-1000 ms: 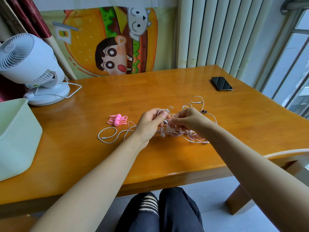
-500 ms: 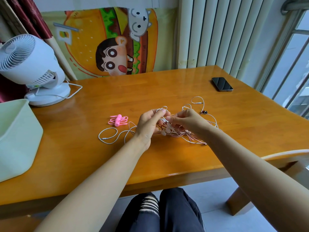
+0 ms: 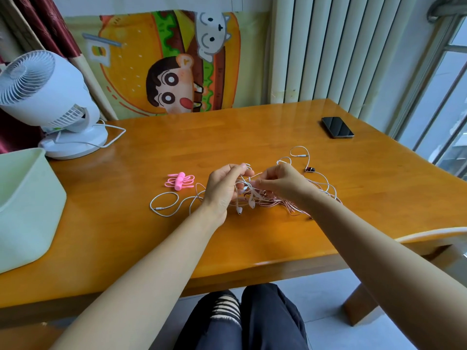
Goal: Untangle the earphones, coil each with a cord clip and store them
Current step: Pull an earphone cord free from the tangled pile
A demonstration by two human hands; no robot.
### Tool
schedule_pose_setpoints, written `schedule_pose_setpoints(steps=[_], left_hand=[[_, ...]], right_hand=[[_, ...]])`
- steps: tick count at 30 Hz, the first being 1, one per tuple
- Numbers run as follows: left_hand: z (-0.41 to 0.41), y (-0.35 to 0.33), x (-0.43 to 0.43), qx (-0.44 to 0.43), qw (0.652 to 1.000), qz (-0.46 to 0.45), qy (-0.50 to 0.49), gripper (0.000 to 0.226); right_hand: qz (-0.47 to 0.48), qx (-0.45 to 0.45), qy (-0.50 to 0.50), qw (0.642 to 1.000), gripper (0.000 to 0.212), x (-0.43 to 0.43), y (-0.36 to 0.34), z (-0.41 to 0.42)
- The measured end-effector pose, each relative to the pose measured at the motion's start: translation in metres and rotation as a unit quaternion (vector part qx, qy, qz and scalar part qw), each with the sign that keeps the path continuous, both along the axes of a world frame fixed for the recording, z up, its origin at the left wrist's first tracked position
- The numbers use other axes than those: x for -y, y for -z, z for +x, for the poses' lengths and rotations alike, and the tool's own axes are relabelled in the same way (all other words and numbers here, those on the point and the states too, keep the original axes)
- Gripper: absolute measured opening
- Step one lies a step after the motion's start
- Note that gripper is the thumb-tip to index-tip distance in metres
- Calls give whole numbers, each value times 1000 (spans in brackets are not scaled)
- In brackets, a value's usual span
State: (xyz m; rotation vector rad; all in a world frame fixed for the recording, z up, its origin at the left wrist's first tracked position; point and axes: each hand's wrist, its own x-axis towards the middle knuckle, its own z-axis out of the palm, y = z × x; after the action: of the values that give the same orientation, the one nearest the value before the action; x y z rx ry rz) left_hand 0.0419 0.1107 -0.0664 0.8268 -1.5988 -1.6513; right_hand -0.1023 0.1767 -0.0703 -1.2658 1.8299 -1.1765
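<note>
The left hand [image 3: 222,188] pinched a white strand at the top of the tangle [image 3: 273,200], fingers curled round it. The right hand [image 3: 280,181] pinched another strand just beside it, so the 2 hands nearly met over the knot. The tangle, white and pink earphone cords mixed, lay on the worktop [image 3: 252,248] under and between the hands. 1 white loop [image 3: 164,202] with its plug trailed left of the tangle, and buds [image 3: 239,210] hung at its near edge.

I judged the step to be the untangling itself, at an early stage: no cord looked free and none was coiled. The next move called for finding 1 loose end, a plug or a bud, and feeding it back through the crossings, since tugging would likely tighten the knot.

The pink clips [image 3: 180,181] lay just left of the tangle, apart from both hands. The bin [image 3: 27,198] stood well left of the tangle. Its inside was hidden, so I could not tell what it held.
</note>
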Motion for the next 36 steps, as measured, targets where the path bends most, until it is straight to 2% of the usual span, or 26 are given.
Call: schedule_pose_setpoints(steps=[3, 5, 7, 10, 14, 18, 22, 24, 28, 32, 34, 36], left_hand=[[1, 5, 1, 7, 1000, 6, -8, 27], [2, 5, 3, -3, 999, 27, -28, 27], [2, 5, 6, -28, 997, 66, -32, 23], [4, 2, 6, -62, 992, 101, -36, 21], [4, 1, 5, -71, 993, 78, -51, 19], [6, 1, 5, -87, 994, 60, -40, 18], [8, -1, 5, -98, 994, 31, -23, 11], [8, -2, 5, -98, 995, 6, -30, 12], [7, -3, 5, -102, 993, -40, -42, 13], [8, -4, 5, -112, 991, -64, -33, 13], [9, -3, 6, -110, 991, -75, -32, 12], [11, -2, 6, -105, 990, -91, -36, 13]], right_hand=[[3, -68, 27, 997, 19, 0, 4, 0], [-69, -78, 40, 994, 14, -1, 5, 4], [-153, 9, 25, 988, 13, -3, 5, 8], [-209, 226, 2, 952, 13, -3, 5, 8], [-156, 243, 36, 957, 14, -2, 3, 3], [-218, 321, 152, 909, 13, 0, -7, -7], [-242, 341, 139, 897, 15, -3, -12, -14], [-255, 314, 119, 907, 21, -3, -13, -15], [-210, 125, 91, 965, 43, -2, -9, -15], [-51, 33, -73, 995, 27, -5, -6, 1], [-19, -21, -100, 995, 16, -6, -4, 7], [-19, -21, -95, 995, 15, -6, -6, 9]])
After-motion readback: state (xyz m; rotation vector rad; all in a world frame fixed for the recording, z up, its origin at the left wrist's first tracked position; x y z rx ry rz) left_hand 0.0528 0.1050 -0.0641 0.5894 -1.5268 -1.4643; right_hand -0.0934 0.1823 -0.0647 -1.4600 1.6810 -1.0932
